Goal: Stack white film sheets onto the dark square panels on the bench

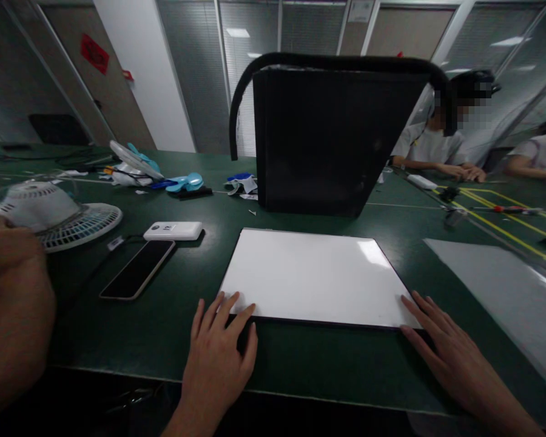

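**Both hands lie at the near corners of the white board**

From my distant seat, the head view gives me a broad green table point(318, 358). On its far part stands a big black case point(332, 139), a thick dark strip arching over its top. Just this side of it, near but apart, the white board point(313, 276) lies flat, thin dark rim along its near edge, bright glare at its far right corner.

To the right of the board, well clear of it, I see a pale sheet point(505, 291) on the table. Beyond that, a person in a white top point(430, 145) sits with forearms on the tabletop. At the far left another person's arm point(16, 328) reaches in, its hand against a white fan point(40, 203).

My attention goes to the wearer's hands. The left hand point(221, 349) is relaxed and spread, fingertips resting on the near left corner, thumb on the table side. The right hand point(446, 340) is likewise loose and extended, fingers touching the near right corner. Neither is clenched around anything; the board sits between them and stretches away from their fingertips.

Left of the board I find a dark-screened phone point(139, 270) lying slantwise, and just behind it a small white power bank point(175, 230).
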`<state>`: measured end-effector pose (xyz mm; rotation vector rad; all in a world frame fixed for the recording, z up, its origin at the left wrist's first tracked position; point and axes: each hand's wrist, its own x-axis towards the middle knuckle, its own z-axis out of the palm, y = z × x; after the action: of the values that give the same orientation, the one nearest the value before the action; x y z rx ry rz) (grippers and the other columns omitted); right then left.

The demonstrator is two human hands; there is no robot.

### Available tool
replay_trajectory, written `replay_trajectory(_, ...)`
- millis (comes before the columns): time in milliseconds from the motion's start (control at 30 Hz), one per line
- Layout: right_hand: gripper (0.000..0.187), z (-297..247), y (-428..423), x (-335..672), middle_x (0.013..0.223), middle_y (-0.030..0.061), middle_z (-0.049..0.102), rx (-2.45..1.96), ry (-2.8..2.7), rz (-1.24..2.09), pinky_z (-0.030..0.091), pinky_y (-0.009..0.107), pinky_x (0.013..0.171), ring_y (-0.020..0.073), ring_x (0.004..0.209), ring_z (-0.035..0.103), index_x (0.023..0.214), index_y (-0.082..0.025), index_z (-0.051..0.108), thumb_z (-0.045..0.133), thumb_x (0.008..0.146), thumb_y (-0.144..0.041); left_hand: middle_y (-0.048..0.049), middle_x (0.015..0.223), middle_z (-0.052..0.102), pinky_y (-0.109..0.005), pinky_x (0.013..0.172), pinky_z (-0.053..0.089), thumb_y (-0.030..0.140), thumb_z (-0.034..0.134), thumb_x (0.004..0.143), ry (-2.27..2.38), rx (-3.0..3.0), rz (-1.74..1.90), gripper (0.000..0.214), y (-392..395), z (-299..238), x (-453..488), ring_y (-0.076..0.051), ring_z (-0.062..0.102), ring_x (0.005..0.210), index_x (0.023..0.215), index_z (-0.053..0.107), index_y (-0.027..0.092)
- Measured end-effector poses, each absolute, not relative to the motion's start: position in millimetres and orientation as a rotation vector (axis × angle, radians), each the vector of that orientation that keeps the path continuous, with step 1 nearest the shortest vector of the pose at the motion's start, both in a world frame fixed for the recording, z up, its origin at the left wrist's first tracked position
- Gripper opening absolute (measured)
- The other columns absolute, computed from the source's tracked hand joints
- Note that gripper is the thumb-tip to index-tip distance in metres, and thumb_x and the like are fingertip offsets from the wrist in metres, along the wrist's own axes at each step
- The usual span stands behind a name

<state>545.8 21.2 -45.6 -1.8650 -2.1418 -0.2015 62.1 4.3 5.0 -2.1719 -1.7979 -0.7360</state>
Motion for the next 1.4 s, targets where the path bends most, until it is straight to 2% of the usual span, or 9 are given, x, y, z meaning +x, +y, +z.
replay_trajectory(133, 0.074, -46.3, 21.0, 543.7, 0.175, 0.0009, 0.027, -1.912, -2.125, -0.190, 0.038, 0.068, 0.128, 0.0325, 0.160, 0.031, 0.169, -0.035, 0.036, 0.029, 0.107, -0.074, -0.0140, 0.153, 0.066, -0.075, 0.120, 0.043, 0.028, 0.058, 0.099, -1.862, -2.142, -0.685, 0.036, 5.6, 3.0, 63.4, -0.045, 0.058, 0.145, 0.127, 0.081, 0.027)
replay_trajectory(333, 0.076, -41.2, 19.7, 538.2, 0.176, 0.0026, 0.025, -1.922, -2.108, -0.147, 0.036, 0.066, 0.130, 0.0332, 0.161, 0.031, 0.169, -0.030, 0.038, 0.029, 0.107, -0.074, -0.0123, 0.153, 0.068, -0.072, 0.123, 0.042, 0.033, 0.057, 0.100, -1.920, -2.142, -0.672, 0.042, 6.7, 2.9, 65.2, -0.043, 0.057, 0.148, 0.137, 0.075, 0.024)
replay_trajectory(500, 0.076, -39.0, 19.8, 537.9, 0.174, 0.0032, 0.032, -1.857, -2.126, -0.136, 0.036, 0.067, 0.130, 0.0321, 0.160, 0.033, 0.169, -0.028, 0.036, 0.030, 0.108, -0.072, -0.0148, 0.146, 0.072, -0.068, 0.122, 0.043, 0.031, 0.056, 0.099, -1.900, -2.078, -0.725, 0.039, 3.4, 3.5, 65.4, -0.041, 0.063, 0.141, 0.131, 0.076, 0.021)
replay_trajectory(833, 0.066, -40.8, 20.9, 545.3, 0.168, 0.0022, 0.042, -1.757, -2.161, -0.097, 0.037, 0.071, 0.129, 0.0325, 0.157, 0.039, 0.164, -0.029, 0.043, 0.034, 0.111, -0.066, -0.0141, 0.133, 0.078, -0.070, 0.119, 0.043, 0.028, 0.057, 0.098, -1.819, -2.056, -0.802, 0.027, -0.6, 6.5, 65.1, -0.039, 0.070, 0.128, 0.114, 0.078, 0.021)
replay_trajectory(933, 0.066, -42.3, 21.0, 548.3, 0.168, 0.0022, 0.042, -1.757, -2.167, -0.094, 0.035, 0.072, 0.129, 0.0331, 0.156, 0.039, 0.166, -0.029, 0.041, 0.035, 0.111, -0.065, -0.0140, 0.130, 0.079, -0.069, 0.120, 0.042, 0.027, 0.056, 0.099, -1.816, -2.063, -0.809, 0.027, -0.8, 8.6, 66.3, -0.037, 0.071, 0.124, 0.114, 0.077, 0.020)
replay_trajectory(1000, 0.067, -42.4, 20.6, 548.0, 0.169, 0.0020, 0.041, -1.753, -2.172, -0.119, 0.036, 0.072, 0.129, 0.0332, 0.157, 0.039, 0.168, -0.031, 0.037, 0.035, 0.111, -0.065, -0.0135, 0.128, 0.079, -0.067, 0.120, 0.041, 0.026, 0.056, 0.098, -1.814, -2.067, -0.822, 0.027, -1.2, 9.3, 66.3, -0.036, 0.072, 0.122, 0.116, 0.076, 0.020)
replay_trajectory(1167, 0.064, -39.9, 20.1, 543.0, 0.172, -0.0028, 0.034, -1.763, -2.221, -0.167, 0.037, 0.074, 0.126, 0.0329, 0.159, 0.035, 0.170, -0.044, 0.029, 0.034, 0.111, -0.066, -0.0114, 0.125, 0.078, -0.066, 0.119, 0.042, 0.028, 0.059, 0.097, -1.831, -2.059, -0.825, 0.026, -2.4, 6.7, 63.9, -0.035, 0.071, 0.119, 0.117, 0.076, 0.024)
replay_trajectory(1400, 0.064, -41.4, 19.3, 546.0, 0.173, -0.0017, 0.033, -1.793, -2.237, -0.137, 0.035, 0.072, 0.128, 0.0337, 0.159, 0.034, 0.170, -0.042, 0.032, 0.034, 0.111, -0.067, -0.0126, 0.127, 0.074, -0.068, 0.116, 0.045, 0.031, 0.063, 0.095, -1.880, -2.042, -0.757, 0.029, 0.2, 2.2, 61.0, -0.036, 0.068, 0.117, 0.121, 0.076, 0.026)
